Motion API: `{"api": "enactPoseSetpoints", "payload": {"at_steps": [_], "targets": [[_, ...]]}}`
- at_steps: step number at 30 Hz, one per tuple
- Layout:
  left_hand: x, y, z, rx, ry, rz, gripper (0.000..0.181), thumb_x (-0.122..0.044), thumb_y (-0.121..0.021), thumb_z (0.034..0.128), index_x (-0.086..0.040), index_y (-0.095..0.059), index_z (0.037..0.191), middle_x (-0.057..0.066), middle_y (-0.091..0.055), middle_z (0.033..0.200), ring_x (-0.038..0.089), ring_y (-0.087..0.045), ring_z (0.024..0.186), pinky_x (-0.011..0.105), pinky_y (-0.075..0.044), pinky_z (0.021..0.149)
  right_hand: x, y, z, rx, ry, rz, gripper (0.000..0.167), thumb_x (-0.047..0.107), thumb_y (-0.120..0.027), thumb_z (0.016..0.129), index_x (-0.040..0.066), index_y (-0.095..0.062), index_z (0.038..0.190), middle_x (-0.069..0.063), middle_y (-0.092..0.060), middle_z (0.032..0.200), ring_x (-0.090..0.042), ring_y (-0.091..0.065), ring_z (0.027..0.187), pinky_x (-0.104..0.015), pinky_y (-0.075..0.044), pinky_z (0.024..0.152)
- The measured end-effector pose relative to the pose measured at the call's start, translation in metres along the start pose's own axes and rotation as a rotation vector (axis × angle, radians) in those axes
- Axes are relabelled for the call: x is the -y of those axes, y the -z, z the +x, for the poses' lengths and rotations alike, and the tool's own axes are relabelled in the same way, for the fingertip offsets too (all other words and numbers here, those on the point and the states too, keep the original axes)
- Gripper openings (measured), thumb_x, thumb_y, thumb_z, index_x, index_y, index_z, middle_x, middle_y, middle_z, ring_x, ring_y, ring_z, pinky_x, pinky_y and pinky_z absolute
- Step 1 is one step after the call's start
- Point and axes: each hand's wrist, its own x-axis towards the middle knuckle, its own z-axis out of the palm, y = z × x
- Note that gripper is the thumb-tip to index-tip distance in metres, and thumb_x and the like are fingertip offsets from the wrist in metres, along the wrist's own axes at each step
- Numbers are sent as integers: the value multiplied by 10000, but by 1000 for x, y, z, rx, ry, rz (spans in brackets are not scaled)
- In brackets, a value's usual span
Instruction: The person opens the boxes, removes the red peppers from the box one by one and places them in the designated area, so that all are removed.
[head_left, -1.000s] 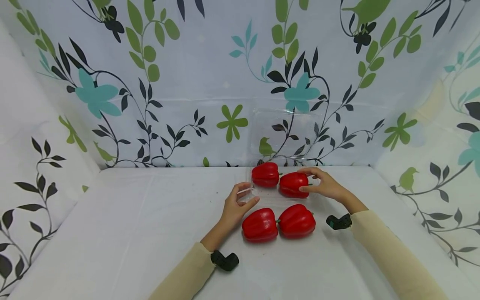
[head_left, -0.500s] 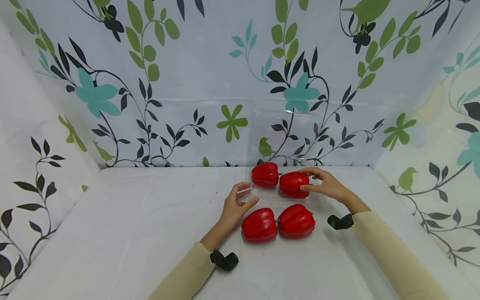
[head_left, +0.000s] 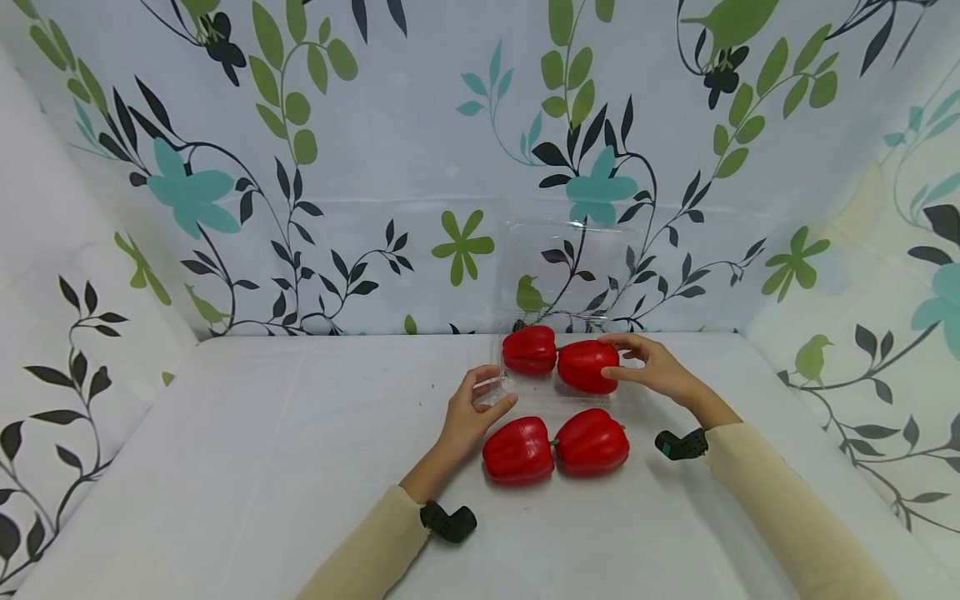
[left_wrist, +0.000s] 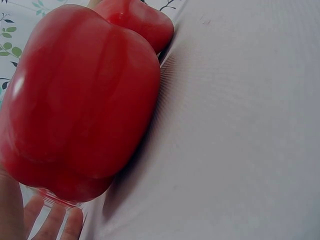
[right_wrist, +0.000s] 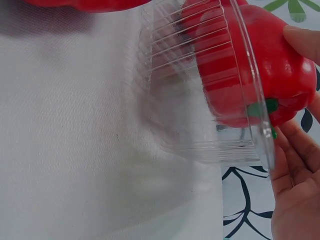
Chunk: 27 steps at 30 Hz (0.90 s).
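A clear plastic container [right_wrist: 200, 150] with its lid [head_left: 517, 267] raised stands at the back of the table, two red peppers inside. My right hand [head_left: 660, 371] grips the right-hand pepper [head_left: 587, 367] between thumb and fingers; the other pepper [head_left: 529, 350] lies to its left. At the container's left side, my left hand [head_left: 465, 417] holds the wall with curled fingers and thumb. Two more red peppers, one on the left [head_left: 518, 451] and one on the right [head_left: 592, 442], lie on the cloth in front. In the left wrist view a pepper [left_wrist: 80, 100] partly covers the left hand [left_wrist: 50, 220].
A white cloth [head_left: 300, 467] covers the table. Behind it hangs a patterned cloth [head_left: 375, 167] with leaves and flowers, and similar cloth hangs at both sides. Dark wrist devices sit on the left wrist [head_left: 448, 522] and the right wrist [head_left: 681, 444].
The pepper in my right hand has shifted very slightly back and left inside the container. My left hand stays at the container's left side.
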Motion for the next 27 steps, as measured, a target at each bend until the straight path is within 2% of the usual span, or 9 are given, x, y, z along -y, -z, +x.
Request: {"api": "enactPoseSetpoints", "payload": {"at_steps": [6, 10, 15, 23, 27], "targets": [[0, 0, 0, -3, 5, -2, 534, -104, -696, 898, 15, -447, 1355, 246, -488, 1392, 416, -489, 1283, 513, -486, 981, 2, 1, -3, -8, -11, 37, 585, 233, -714, 896, 63, -483, 1405, -203, -490, 1406, -383, -462, 1244, -498, -507, 945], [0, 0, 0, -2, 9, -5, 532, -97, -696, 896, 19, -449, 1352, 248, -489, 1390, 416, -490, 1282, 511, -486, 981, 2, 2, -5, -15, -14, 55, 580, 219, -707, 902, 51, -477, 1407, -211, -489, 1412, -394, -473, 1255, -530, -487, 974], [0, -1, 0, 2, 6, -5, 530, -94, -694, 896, 22, -447, 1352, 252, -488, 1388, 421, -493, 1278, 515, -487, 978, 3, 3, -9, -27, -41, 91, 602, 232, -705, 904, 39, -458, 1417, -213, -473, 1430, -402, -453, 1291, -509, -481, 990], [0, -1, 0, 4, 1, 0, 536, -107, -698, 898, 15, -446, 1355, 239, -495, 1385, 413, -496, 1276, 508, -490, 978, 4, 5, -12, -32, -58, 140, 616, 231, -705, 905, 49, -439, 1430, -198, -453, 1445, -399, -425, 1319, -397, -529, 942], [0, 0, 0, 1, -8, -5, 540, -100, -702, 895, 23, -445, 1353, 253, -489, 1384, 418, -496, 1274, 519, -486, 977, 4, 4, -11, -34, -64, 143, 613, 243, -710, 902, 65, -448, 1427, -183, -461, 1443, -387, -424, 1327, -393, -525, 948]]}}
